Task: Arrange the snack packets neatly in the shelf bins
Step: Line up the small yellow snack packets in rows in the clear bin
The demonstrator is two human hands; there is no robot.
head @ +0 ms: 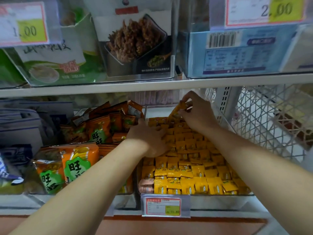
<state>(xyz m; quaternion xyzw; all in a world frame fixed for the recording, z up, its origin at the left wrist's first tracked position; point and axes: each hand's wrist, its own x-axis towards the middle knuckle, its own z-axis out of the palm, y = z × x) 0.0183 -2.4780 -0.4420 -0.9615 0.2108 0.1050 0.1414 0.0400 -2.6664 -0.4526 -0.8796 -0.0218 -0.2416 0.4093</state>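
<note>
In the head view, the right hand (198,112) pinches one yellow packet (177,110) at the far end of the clear bin (220,195) and holds it tilted above the others. The left hand (149,141) lies released, with fingers flat on the rows of yellow snack packets (194,175) that fill this bin. Just left, another bin holds orange-green packets (76,165). A price tag (163,207) hangs at the near edge of the shelf.

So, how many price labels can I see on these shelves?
3. The top-left label, the top-right label, and the lower label in front of the yellow packets. Others may be hidden.
</note>
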